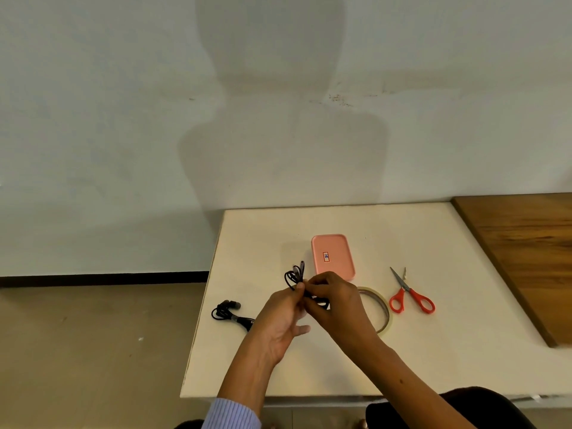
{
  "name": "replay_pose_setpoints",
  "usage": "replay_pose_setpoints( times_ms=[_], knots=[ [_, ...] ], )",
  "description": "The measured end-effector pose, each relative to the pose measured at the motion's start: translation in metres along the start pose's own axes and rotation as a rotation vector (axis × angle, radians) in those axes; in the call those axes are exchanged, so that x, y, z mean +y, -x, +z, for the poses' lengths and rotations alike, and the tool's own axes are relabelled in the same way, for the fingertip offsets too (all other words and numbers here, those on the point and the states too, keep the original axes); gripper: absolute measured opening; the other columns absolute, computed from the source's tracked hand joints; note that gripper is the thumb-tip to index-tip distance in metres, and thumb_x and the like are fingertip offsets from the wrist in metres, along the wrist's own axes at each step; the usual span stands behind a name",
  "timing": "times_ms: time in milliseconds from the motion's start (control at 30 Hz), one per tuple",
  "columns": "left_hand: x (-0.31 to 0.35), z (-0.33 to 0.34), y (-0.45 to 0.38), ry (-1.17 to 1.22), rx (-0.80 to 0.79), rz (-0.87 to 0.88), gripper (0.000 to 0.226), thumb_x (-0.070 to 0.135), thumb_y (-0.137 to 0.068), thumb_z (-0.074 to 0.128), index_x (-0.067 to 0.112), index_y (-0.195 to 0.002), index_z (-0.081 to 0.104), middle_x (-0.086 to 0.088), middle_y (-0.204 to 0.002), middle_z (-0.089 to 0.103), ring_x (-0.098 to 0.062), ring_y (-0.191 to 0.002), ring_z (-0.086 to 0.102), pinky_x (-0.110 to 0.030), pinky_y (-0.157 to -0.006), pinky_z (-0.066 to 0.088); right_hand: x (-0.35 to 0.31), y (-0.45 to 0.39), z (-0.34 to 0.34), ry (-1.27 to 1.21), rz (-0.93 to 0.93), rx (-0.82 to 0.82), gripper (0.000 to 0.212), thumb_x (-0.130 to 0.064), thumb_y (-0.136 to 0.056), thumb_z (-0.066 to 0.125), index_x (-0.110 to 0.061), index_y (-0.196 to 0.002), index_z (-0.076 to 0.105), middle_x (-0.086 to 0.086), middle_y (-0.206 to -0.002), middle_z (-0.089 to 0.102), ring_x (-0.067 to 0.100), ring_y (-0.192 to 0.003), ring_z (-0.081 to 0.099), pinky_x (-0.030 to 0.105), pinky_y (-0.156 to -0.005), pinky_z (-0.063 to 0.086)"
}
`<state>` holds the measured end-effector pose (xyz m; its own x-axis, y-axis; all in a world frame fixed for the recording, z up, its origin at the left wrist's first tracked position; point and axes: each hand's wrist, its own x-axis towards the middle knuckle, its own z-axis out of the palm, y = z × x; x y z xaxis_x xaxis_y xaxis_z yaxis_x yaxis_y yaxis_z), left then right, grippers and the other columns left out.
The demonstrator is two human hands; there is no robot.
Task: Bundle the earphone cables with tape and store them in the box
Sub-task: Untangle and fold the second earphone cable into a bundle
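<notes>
Both hands held a coiled black earphone cable [294,275] above the counter [433,351]: the left hand [283,317] and right hand [332,300] each had a pinching grip on it. Bundling seemed underway; taping likely needed the tape roll [383,311]. The pink box [332,257] sat closed behind.

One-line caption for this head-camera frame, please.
Both hands, left and right, pinch a coiled black earphone cable above the table, near a closed pink box, tape roll and scissors.

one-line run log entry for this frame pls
step: coiling earphone cable | left hand: pinches coil | right hand: pinches coil | second earphone cable: on table | pink box: closed | tape roll, scissors: idle
</notes>
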<state>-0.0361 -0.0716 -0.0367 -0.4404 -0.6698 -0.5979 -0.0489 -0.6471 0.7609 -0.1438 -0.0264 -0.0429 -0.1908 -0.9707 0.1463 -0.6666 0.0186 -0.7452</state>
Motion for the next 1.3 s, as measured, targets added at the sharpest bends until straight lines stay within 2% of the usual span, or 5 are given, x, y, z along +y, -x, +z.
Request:
replay_pose_setpoints(
  times_ms=[200, 400, 633, 800, 1300],
  knots=[
    [0.002, 0.005, -0.001, 0.156, -0.075, 0.01, 0.026, 0.021, -0.1, 0.04, 0.012, -0.104, 0.064, -0.008, -0.101, 0.069, -0.019, -0.098, 0.064, -0.04, -0.091, 0.05, -0.001, 0.001, 0.004, 0.007, 0.031, 0.121, 0.02, -0.002, -0.086, 0.061, -0.011, -0.099, 0.074, 0.005, -0.094, 0.066, 0.014, -0.079, 0.063, 0.022, -0.071, 0.053],
    [-0.004, 0.019, -0.001, 0.398, -0.001, 0.169, 0.028, 0.013, -0.098, 0.043, -0.001, -0.113, 0.062, -0.017, -0.106, 0.07, -0.019, -0.092, 0.071, -0.024, -0.073, 0.057, -0.013, 0.002, 0.007, -0.258, 0.169, 0.304, 0.026, 0.003, -0.087, 0.059, -0.01, -0.105, 0.072, -0.001, -0.096, 0.058, -0.015, -0.086, 0.054, 0.001, -0.071, 0.042],
    [-0.01, 0.014, 0.002, 0.742, 0.101, 0.143, 0.029, 0.017, -0.097, 0.043, 0.0, -0.113, 0.061, -0.011, -0.09, 0.072, -0.017, -0.083, 0.071, -0.026, -0.077, 0.053, -0.025, -0.005, 0.026, -0.193, 0.183, 0.253, 0.023, 0.0, -0.085, 0.06, -0.014, -0.096, 0.075, -0.003, -0.087, 0.064, 0.011, -0.071, 0.062, 0.029, -0.065, 0.054],
    [-0.007, 0.0, 0.003, 0.602, 0.278, 0.159, 0.018, 0.013, -0.095, 0.05, 0.003, -0.095, 0.065, -0.006, -0.068, 0.07, -0.011, -0.062, 0.07, -0.02, -0.057, 0.053, -0.036, -0.005, 0.034, -0.199, 0.179, 0.209, 0.019, -0.009, -0.085, 0.061, -0.019, -0.092, 0.075, -0.003, -0.087, 0.068, 0.011, -0.074, 0.064, 0.03, -0.066, 0.054],
    [0.001, -0.002, 0.014, 0.44, 0.342, 0.111, 0.014, 0.008, -0.092, 0.054, 0.0, -0.09, 0.066, -0.011, -0.071, 0.069, -0.015, -0.061, 0.069, -0.023, -0.052, 0.056, -0.033, 0.003, 0.03, -0.267, 0.256, 0.181, 0.02, -0.005, -0.083, 0.061, -0.022, -0.088, 0.071, -0.007, -0.085, 0.068, 0.006, -0.078, 0.064, 0.023, -0.073, 0.054]
  ],
)
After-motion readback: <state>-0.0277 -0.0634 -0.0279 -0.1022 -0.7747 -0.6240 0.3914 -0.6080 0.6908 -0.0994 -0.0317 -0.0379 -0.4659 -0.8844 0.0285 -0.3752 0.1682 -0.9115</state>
